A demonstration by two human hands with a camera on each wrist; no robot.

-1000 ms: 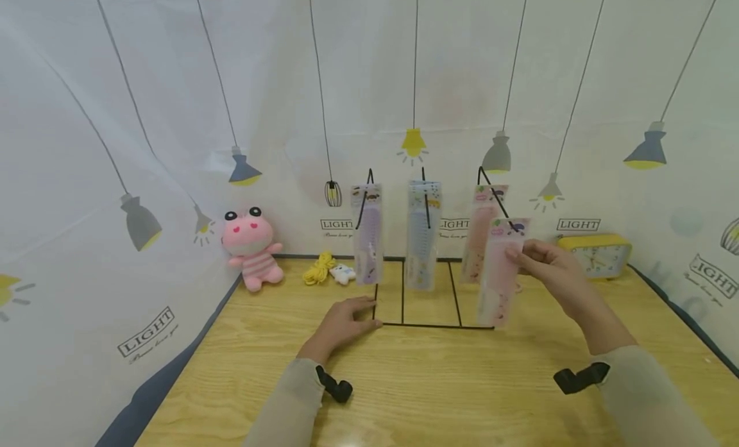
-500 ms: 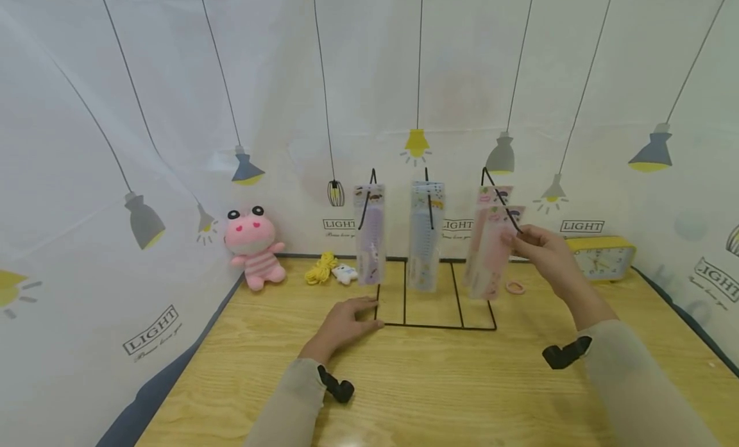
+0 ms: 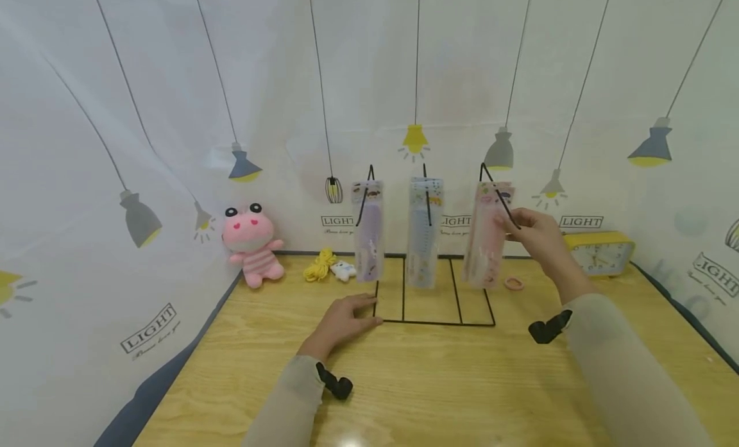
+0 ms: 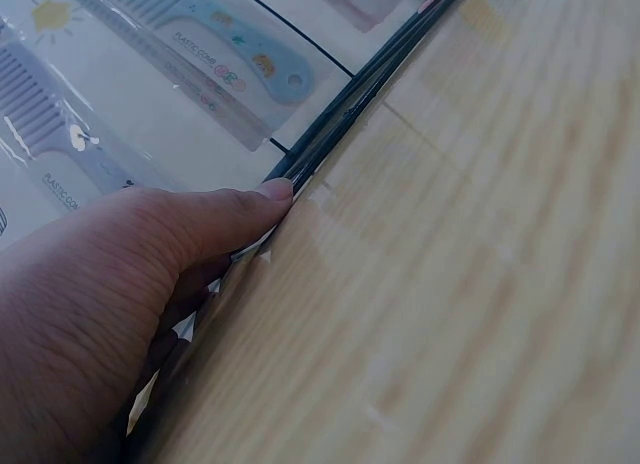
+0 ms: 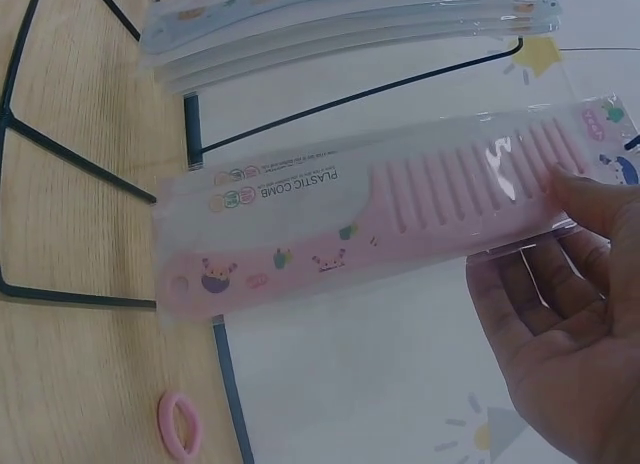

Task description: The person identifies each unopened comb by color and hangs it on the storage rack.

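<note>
One pink comb packet (image 5: 370, 224) | hangs below right-hand grip (image 3: 534, 232) | pinched at top

The wooden tabletop (image 3: 439, 383) in front of the black wire rack (image 3: 433, 309) is open for passage. Hanging packs block the rack: purple comb pack (image 3: 368, 232), blue comb pack (image 3: 424, 232), pink comb pack (image 3: 487, 235). Narrow gaps separate them. A pink hair tie (image 3: 513, 283) and a yellow alarm clock (image 3: 600, 253) occupy the right rear; a pink plush toy (image 3: 253, 245) occupies the left rear.
</note>
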